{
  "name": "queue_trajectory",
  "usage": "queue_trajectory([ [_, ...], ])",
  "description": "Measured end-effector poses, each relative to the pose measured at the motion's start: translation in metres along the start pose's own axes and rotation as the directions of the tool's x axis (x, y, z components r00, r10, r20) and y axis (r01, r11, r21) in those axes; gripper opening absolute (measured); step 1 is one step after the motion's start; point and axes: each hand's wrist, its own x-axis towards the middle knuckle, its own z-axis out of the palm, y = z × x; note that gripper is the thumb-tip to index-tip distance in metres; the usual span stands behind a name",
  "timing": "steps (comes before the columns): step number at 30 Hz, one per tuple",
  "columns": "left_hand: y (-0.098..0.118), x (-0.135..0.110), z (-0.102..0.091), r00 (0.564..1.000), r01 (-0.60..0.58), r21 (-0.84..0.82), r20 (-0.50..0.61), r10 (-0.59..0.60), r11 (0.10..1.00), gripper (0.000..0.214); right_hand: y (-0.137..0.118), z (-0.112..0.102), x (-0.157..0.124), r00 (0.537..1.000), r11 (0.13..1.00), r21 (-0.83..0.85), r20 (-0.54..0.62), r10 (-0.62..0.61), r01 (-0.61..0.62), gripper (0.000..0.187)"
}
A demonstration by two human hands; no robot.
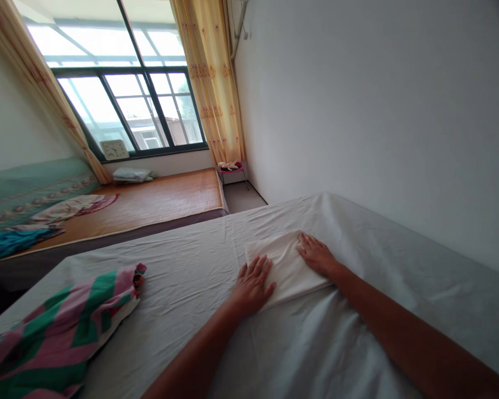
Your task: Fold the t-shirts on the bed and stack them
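Observation:
A white folded cloth (289,266) lies on the pale grey sheet (183,310) in front of me, with a few soft creases across it. My left hand (251,285) rests palm down on its left edge, fingers spread. On its upper right part my right hand (316,254) lies flat, fingers stretched out. Neither hand grips anything. The cloth's right edge is partly covered by my right hand and wrist. What kind of item the cloth is cannot be made out.
Left on the sheet is a crumpled pink and green striped cloth (66,327). Beyond stands a bed with a brown mat (170,194), holding clothes (72,209) and a folded pillow-like item (132,175). A white wall (378,111) borders the right; a stool (232,168) stands near the curtain.

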Motion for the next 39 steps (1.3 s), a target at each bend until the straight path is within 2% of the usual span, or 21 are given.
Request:
queue_trajectory([
  [2,-0.001,0.0,0.0,1.0,-0.005,-0.009,-0.009,0.005,1.0,0.06,0.008,-0.002,0.006,0.996,0.997,0.014,-0.032,0.078,-0.078,0.056],
  [5,-0.002,0.0,0.002,1.0,-0.012,-0.022,-0.024,0.011,1.0,0.06,0.01,-0.009,0.012,0.995,0.993,0.085,-0.047,0.086,-0.082,0.05],
  [7,-0.003,-0.001,0.002,0.999,-0.016,-0.032,-0.033,0.015,0.999,0.059,0.008,-0.017,0.015,0.993,0.978,0.177,-0.026,0.113,-0.106,0.05],
  [10,-0.004,-0.002,0.002,0.999,-0.026,-0.043,-0.041,0.024,0.999,0.059,0.007,-0.031,0.018,0.974,0.903,0.366,0.057,0.22,-0.226,0.05],
  [12,-0.005,-0.003,0.001,0.999,-0.027,-0.043,-0.044,0.025,0.999,0.058,0.007,-0.04,0.018,0.945,0.798,0.506,0.189,0.268,-0.328,0.046],
  [14,-0.006,-0.004,0.001,0.998,-0.026,-0.041,-0.051,0.024,0.999,0.057,0.006,-0.048,0.015,0.887,0.638,0.62,0.366,0.281,-0.457,0.044],
  [17,-0.008,-0.004,0.003,0.996,-0.045,-0.045,-0.08,0.042,0.998,0.055,0.002,-0.055,0.007,0.793,0.397,0.696,0.587,0.165,-0.598,0.044],
  [19,-0.009,-0.003,0.004,0.992,-0.059,-0.068,-0.113,0.051,0.996,0.053,-0.003,-0.057,0.002,0.76,0.331,0.705,0.647,0.064,-0.627,0.042],
  [21,-0.013,0.0,0.006,0.986,-0.04,-0.123,-0.168,0.019,0.992,0.051,-0.009,-0.062,-0.002,0.795,0.34,0.744,0.606,0.019,-0.576,0.037],
  [23,-0.019,0.003,0.006,0.967,0.011,-0.203,-0.249,-0.062,0.979,0.049,-0.015,-0.071,-0.001,0.871,0.371,0.803,0.491,0.03,-0.466,0.032],
  [25,-0.025,0.006,0.006,0.934,0.067,-0.278,-0.319,-0.158,0.958,0.047,-0.018,-0.087,0.003,0.93,0.383,0.852,0.364,0.054,-0.356,0.033],
  [28,-0.033,0.008,0.006,0.907,0.118,-0.323,-0.351,-0.234,0.939,0.043,-0.011,-0.119,0.009,0.974,0.355,0.91,0.169,0.148,-0.212,0.041],
  [30,-0.034,0.008,0.007,0.91,0.122,-0.307,-0.345,-0.23,0.944,0.042,0.003,-0.134,0.01,0.961,0.301,0.95,-0.002,0.276,-0.084,0.042],
  [32,-0.034,0.007,0.008,0.918,0.111,-0.272,-0.339,-0.203,0.956,0.042,0.026,-0.137,0.004,0.894,0.223,0.974,-0.132,0.428,0.038,0.04],
  [33,-0.033,0.006,0.008,0.924,0.106,-0.251,-0.334,-0.188,0.962,0.042,0.04,-0.133,-0.002,0.857,0.184,0.981,-0.151,0.493,0.067,0.038],
  [34,-0.032,0.005,0.008,0.929,0.105,-0.228,-0.325,-0.177,0.968,0.041,0.054,-0.127,-0.011,0.828,0.155,0.986,-0.139,0.543,0.064,0.036],
  [35,-0.031,0.005,0.008,0.935,0.108,-0.206,-0.311,-0.17,0.973,0.041,0.07,-0.118,-0.022,0.802,0.143,0.99,-0.094,0.589,0.011,0.032],
  [36,-0.03,0.004,0.008,0.942,0.114,-0.181,-0.293,-0.164,0.977,0.041,0.086,-0.109,-0.036,0.793,0.148,0.984,-0.009,0.61,-0.102,0.027],
  [37,-0.029,0.004,0.008,0.949,0.119,-0.155,-0.272,-0.159,0.981,0.041,0.101,-0.1,-0.051,0.794,0.185,0.948,0.101,0.6,-0.26,0.021],
  [38,-0.028,0.003,0.007,0.956,0.121,-0.128,-0.253,-0.15,0.984,0.041,0.115,-0.092,-0.066,0.797,0.257,0.876,0.203,0.568,-0.407,0.02],
  [39,-0.026,0.002,0.007,0.962,0.116,-0.101,-0.237,-0.137,0.988,0.041,0.128,-0.088,-0.08,0.798,0.293,0.841,0.237,0.555,-0.454,0.025],
])
